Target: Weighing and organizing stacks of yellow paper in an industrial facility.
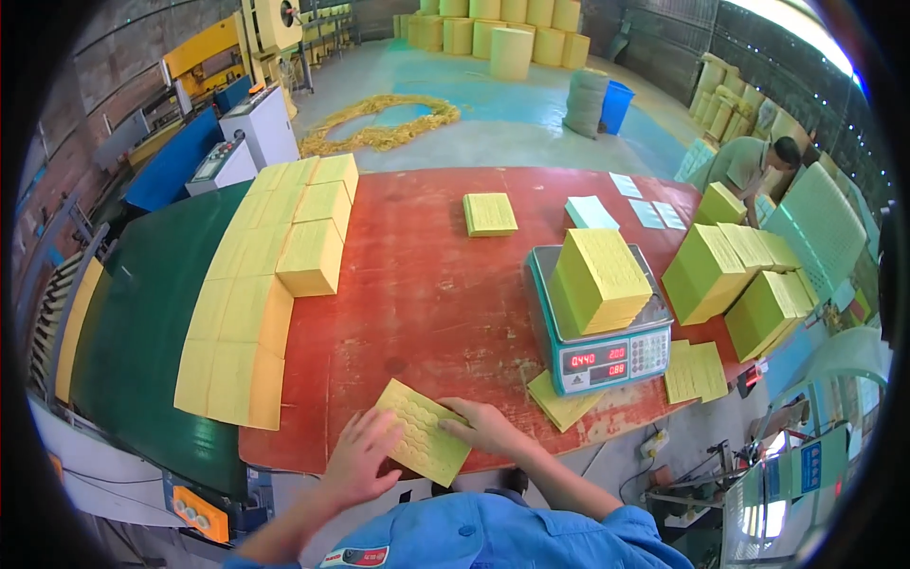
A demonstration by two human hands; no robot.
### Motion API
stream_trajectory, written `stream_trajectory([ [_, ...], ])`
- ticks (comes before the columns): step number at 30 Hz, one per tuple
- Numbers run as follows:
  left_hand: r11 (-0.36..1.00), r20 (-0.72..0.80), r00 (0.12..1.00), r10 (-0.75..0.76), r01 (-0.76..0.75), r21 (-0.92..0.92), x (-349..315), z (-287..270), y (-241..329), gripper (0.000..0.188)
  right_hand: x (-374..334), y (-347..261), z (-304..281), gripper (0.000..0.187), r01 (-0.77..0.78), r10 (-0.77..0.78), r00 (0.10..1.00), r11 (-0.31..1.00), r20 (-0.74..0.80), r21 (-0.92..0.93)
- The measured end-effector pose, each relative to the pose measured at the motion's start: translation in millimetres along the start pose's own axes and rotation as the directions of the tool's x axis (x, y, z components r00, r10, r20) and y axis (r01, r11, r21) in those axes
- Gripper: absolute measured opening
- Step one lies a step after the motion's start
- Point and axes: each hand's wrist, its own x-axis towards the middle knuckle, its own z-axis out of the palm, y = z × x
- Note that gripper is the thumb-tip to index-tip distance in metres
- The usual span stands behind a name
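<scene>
At the near edge of the red table [427, 303], both hands rest on a small stack of yellow sheets [423, 431] lying flat and turned at an angle. The left hand [360, 457] lies on its near left corner, fingers spread and flat, its grip open rather than pinching. The right hand [483, 427] presses the right edge, fingers loosely curled against the stack, thumb side hidden, so I cannot tell whether that grip closes on it. Just right stands a teal weighing scale [607, 356] carrying a thick yellow bundle [599, 280]. More yellow stacks [275, 275] line the left side. Far right, another person [754, 166] bends over further bundles [739, 275].
</scene>
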Motion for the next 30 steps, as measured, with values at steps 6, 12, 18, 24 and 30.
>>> stream_trajectory([
  [6,-0.39,0.395,0.319,-0.861,0.081,-0.917,-110.4,126.0,41.4,0.062,-23.8,7.7,25.3,0.053,0.006,-0.006,1.0,0.998,0.013,-0.057],
  [12,-0.461,0.287,0.501,-0.816,-0.267,-0.846,-80.4,138.3,69.1,0.071,-40.0,11.6,34.1,0.056,0.068,-0.066,0.997,0.995,0.029,-0.068],
  [18,-0.142,0.054,0.534,-0.844,-0.126,-0.982,-34.4,107.9,153.2,0.068,-67.7,34.2,12.8,0.055,0.06,-0.054,0.984,0.998,0.17,-0.032],
  [24,-0.168,0.133,0.495,-0.858,-0.027,-0.985,-21.5,137.7,193.5,0.062,-91.3,61.6,-20.3,0.055,0.122,-0.126,0.95,0.992,0.287,0.033],
  [30,-0.291,0.216,0.348,-0.912,-0.182,-0.939,5.9,141.8,229.6,0.057,-97.7,90.3,-72.8,0.056,0.058,-0.172,0.922,0.948,0.348,0.314],
])
